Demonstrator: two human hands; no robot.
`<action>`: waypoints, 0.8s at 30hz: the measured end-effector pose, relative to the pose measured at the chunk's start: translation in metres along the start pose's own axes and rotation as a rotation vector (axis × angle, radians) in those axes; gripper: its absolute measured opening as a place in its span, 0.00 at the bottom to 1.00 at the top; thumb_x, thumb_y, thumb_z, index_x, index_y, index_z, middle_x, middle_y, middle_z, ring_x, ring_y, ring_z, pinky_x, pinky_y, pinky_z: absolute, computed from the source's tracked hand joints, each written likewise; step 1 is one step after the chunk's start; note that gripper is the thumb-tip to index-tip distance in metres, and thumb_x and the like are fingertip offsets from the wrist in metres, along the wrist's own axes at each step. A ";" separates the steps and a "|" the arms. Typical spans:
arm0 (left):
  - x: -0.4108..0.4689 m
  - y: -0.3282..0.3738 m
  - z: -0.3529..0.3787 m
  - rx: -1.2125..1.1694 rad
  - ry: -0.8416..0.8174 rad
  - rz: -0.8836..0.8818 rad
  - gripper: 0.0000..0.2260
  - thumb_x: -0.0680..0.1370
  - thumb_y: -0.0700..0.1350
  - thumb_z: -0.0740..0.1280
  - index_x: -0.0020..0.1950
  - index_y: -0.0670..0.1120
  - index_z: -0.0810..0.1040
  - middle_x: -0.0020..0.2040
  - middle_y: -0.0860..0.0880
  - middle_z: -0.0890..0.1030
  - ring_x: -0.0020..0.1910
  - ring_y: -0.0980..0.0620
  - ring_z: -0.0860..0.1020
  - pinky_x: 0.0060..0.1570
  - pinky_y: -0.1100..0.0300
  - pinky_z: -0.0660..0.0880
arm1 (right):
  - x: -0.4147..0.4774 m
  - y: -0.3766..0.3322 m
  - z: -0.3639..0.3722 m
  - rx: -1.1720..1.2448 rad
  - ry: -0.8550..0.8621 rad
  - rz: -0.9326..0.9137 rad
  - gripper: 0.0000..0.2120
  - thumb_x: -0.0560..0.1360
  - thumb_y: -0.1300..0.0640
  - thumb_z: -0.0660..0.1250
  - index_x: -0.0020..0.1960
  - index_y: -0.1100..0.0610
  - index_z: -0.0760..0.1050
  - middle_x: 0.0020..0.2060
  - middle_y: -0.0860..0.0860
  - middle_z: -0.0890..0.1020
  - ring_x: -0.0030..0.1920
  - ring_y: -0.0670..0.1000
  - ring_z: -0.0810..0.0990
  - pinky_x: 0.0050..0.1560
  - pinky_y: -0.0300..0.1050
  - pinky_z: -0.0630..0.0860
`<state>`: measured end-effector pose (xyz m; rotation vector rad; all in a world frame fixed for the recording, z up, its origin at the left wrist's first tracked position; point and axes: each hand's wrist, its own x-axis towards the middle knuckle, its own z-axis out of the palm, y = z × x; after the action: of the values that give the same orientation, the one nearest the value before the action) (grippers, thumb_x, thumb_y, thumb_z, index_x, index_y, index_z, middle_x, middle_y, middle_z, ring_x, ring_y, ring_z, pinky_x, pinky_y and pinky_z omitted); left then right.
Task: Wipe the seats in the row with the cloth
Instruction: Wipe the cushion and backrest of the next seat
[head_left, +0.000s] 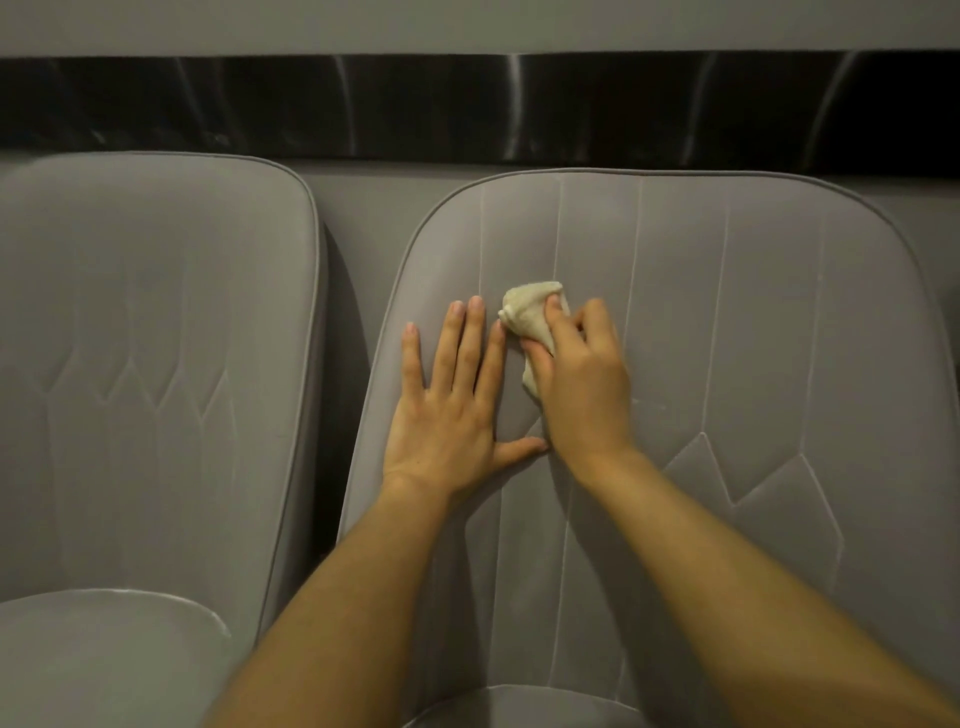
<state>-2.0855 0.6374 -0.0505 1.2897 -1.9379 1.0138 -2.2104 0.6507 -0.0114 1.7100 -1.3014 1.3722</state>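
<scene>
Hands, two, bare, forearms entering from the lower edge. Left hand (447, 410): flat, fingers straight and slightly spread, palm pressed on the backrest of the right seat (727, 338), holding nothing. Right hand (582, 384): fingers curled round the cloth (527, 314), gripping it against the same backrest, just beside the left fingertips.

Cloth, one: cream, soft, bunched into a small lump on the upper middle of the right seat's backrest. Largely hidden under the right hand; only its far end and a strip by the thumb show.

Seats, two, side by side, a narrow dark gap between them. Grey velvety upholstery, piped edges, rounded upper corners.
- Left seat (156, 338): cushion cut off by the lower and left edges; backrest stitching faint, angular, hard to make out.
- Right seat: cushion visible only as a sliver between the forearms; backrest with vertical stitched lines above and a zigzag seam lower down; right side cut off by the frame.

Band (467, 104), one: black, glossy, horizontal, behind the backrests; pale streaked reflections, blurred.

Wall (467, 26), one: plain grey, matte, above the band.
</scene>
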 end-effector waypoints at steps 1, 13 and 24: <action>0.000 0.000 -0.001 0.004 -0.007 -0.003 0.49 0.72 0.76 0.40 0.77 0.39 0.35 0.77 0.38 0.36 0.77 0.40 0.38 0.72 0.36 0.38 | 0.000 -0.001 -0.003 0.018 -0.015 -0.022 0.20 0.75 0.54 0.62 0.58 0.68 0.75 0.41 0.61 0.74 0.37 0.59 0.74 0.36 0.48 0.73; 0.000 0.000 0.003 0.009 -0.012 -0.010 0.48 0.71 0.75 0.37 0.74 0.40 0.28 0.73 0.38 0.27 0.75 0.40 0.32 0.70 0.36 0.33 | 0.080 0.012 -0.022 -0.071 0.074 0.129 0.16 0.78 0.55 0.63 0.62 0.63 0.74 0.57 0.58 0.71 0.54 0.56 0.72 0.53 0.42 0.70; 0.000 0.001 0.002 0.026 -0.011 -0.016 0.48 0.71 0.75 0.37 0.75 0.39 0.30 0.75 0.37 0.31 0.76 0.40 0.35 0.71 0.36 0.35 | 0.016 0.006 -0.025 0.016 -0.032 -0.064 0.15 0.74 0.58 0.63 0.55 0.68 0.76 0.40 0.60 0.73 0.35 0.55 0.71 0.32 0.44 0.68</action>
<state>-2.0863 0.6358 -0.0512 1.3262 -1.9258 1.0290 -2.2255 0.6655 0.0106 1.7753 -1.2452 1.3271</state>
